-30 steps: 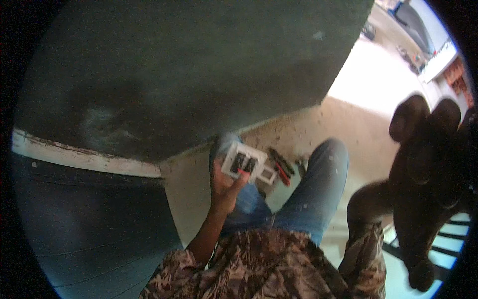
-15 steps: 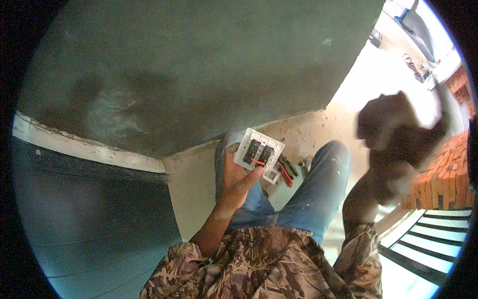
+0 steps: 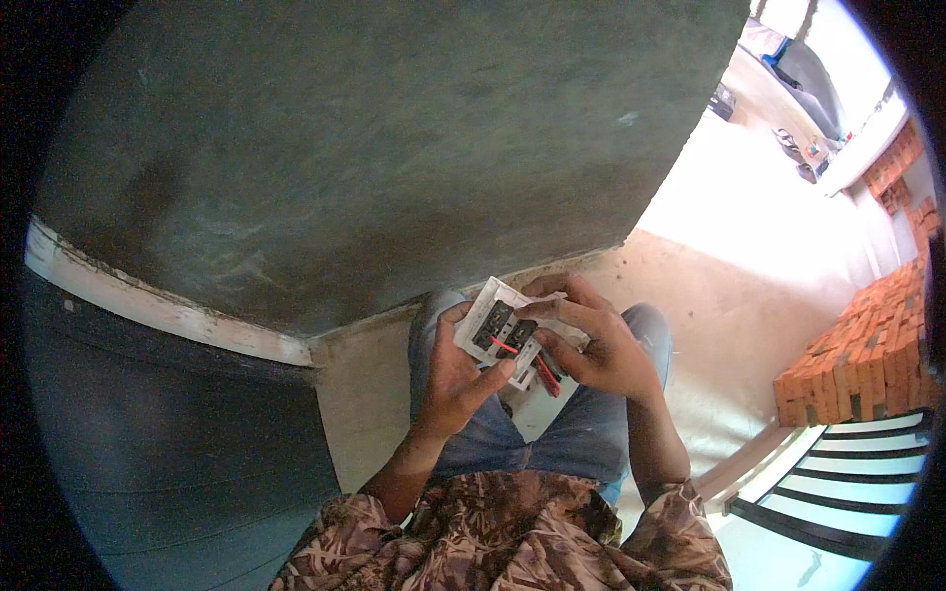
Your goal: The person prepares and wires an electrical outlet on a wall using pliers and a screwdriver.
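Observation:
A white wall switch plate is face down in my left hand, showing its back with black modules and a short red wire. My left thumb presses its near edge while the fingers wrap the left side. My right hand is closed at the plate's right side, thumb and fingertips bunched against a black module. Something whitish shows between those fingers, too hidden to make out. Just below the plate, red-handled pliers are partly covered by it.
A dark green-grey wall rises ahead of my bent knees. On the left is a dark blue panel with a pale edge strip. Stacked orange bricks stand at right, above a black-barred grille. Assorted items lie at the far right.
My right hand has come down and left from its raised, blurred position on the right to the switch plate. The left hand keeps its hold, the plate slightly lower in view.

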Available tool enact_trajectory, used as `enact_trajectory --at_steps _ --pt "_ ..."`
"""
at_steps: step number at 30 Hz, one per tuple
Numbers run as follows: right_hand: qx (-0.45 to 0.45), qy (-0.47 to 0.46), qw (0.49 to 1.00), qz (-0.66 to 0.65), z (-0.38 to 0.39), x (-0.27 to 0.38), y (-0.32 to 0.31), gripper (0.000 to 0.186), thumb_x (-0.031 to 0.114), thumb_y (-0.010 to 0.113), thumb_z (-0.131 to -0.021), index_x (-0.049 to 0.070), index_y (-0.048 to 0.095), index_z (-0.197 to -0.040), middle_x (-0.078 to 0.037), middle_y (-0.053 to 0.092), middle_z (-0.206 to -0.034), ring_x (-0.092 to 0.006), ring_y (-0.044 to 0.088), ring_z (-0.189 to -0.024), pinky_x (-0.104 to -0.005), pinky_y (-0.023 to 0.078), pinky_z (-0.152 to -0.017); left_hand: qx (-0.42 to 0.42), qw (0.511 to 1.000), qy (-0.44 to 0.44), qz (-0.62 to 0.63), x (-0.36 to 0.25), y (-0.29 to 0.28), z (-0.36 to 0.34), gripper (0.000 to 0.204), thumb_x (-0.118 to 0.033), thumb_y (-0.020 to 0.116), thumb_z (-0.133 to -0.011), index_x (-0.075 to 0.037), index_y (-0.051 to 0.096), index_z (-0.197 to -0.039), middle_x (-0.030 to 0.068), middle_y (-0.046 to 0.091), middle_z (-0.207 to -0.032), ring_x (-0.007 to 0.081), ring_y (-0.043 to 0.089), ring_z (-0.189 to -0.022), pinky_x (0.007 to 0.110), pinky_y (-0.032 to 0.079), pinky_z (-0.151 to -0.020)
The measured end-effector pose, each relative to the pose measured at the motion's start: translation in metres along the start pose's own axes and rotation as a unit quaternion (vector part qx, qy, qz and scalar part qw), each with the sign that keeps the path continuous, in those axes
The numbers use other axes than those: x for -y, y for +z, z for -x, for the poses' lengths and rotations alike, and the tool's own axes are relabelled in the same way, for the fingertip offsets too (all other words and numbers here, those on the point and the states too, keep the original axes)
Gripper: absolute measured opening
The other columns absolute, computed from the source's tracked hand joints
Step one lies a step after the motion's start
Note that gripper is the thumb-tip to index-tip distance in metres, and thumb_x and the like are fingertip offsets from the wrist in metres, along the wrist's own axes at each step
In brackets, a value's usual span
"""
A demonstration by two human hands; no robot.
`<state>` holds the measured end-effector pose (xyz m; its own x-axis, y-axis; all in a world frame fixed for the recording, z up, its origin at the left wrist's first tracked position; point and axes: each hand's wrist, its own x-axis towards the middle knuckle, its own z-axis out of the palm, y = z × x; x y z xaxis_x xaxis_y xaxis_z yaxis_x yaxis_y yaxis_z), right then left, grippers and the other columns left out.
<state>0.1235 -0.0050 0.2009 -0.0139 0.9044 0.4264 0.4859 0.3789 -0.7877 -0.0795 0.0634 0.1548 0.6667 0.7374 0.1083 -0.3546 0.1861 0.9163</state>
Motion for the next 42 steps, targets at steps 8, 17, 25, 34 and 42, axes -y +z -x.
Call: enact_trajectory --at_steps 8,17,25,34,42 --pt "-0.003 -0.002 1.000 -0.013 0.005 -0.006 0.003 0.021 -0.001 0.068 -0.085 0.002 0.073 -0.105 -0.016 0.059 -0.122 -0.0271 0.063 -0.110 -0.0367 0.052 -0.089 0.039 0.998 -0.006 -0.050 -0.008 -0.011 -0.003 0.075 -0.009 0.071 -0.088 0.002 0.024 -0.146 0.0206 0.047 -0.136 0.0263 0.049 -0.131 0.043 0.040 -0.110" --pt "-0.010 0.017 0.997 -0.076 0.013 -0.006 0.006 0.020 0.002 0.071 -0.083 0.005 0.074 -0.103 -0.013 0.061 -0.122 -0.0317 0.057 -0.118 -0.0418 0.045 -0.099 0.062 0.996 -0.016 -0.069 -0.014 -0.013 -0.002 0.075 -0.010 0.071 -0.088 0.005 0.024 -0.145 0.0217 0.048 -0.134 0.0265 0.049 -0.131 0.043 0.041 -0.110" --pt "-0.007 -0.001 0.996 -0.086 0.015 -0.013 0.007 0.021 0.000 0.067 -0.083 0.000 0.066 -0.104 -0.016 0.060 -0.122 -0.0328 0.057 -0.118 -0.0404 0.045 -0.100 0.070 0.994 -0.021 -0.080 -0.017 -0.010 -0.005 0.073 -0.009 0.072 -0.088 0.005 0.027 -0.144 0.0209 0.050 -0.132 0.0262 0.052 -0.128 0.042 0.041 -0.109" --pt "-0.048 0.037 0.989 -0.136 0.025 -0.012 0.013 0.025 0.000 0.068 -0.084 0.001 0.062 -0.107 -0.016 0.059 -0.122 -0.0332 0.057 -0.117 -0.0398 0.044 -0.100 0.086 0.992 -0.025 -0.084 -0.015 -0.010 -0.005 0.072 -0.010 0.073 -0.087 0.005 0.029 -0.142 0.0213 0.051 -0.131 0.0264 0.052 -0.128 0.042 0.042 -0.109" --pt "-0.038 0.030 0.993 -0.106 0.025 -0.012 0.011 0.024 -0.002 0.071 -0.085 0.001 0.061 -0.108 -0.014 0.053 -0.126 -0.0232 0.058 -0.119 -0.0321 0.056 -0.093 0.093 0.992 -0.012 -0.086 -0.020 -0.009 -0.008 0.072 -0.010 0.073 -0.087 0.004 0.030 -0.142 0.0206 0.051 -0.131 0.0261 0.053 -0.127 0.042 0.042 -0.109"
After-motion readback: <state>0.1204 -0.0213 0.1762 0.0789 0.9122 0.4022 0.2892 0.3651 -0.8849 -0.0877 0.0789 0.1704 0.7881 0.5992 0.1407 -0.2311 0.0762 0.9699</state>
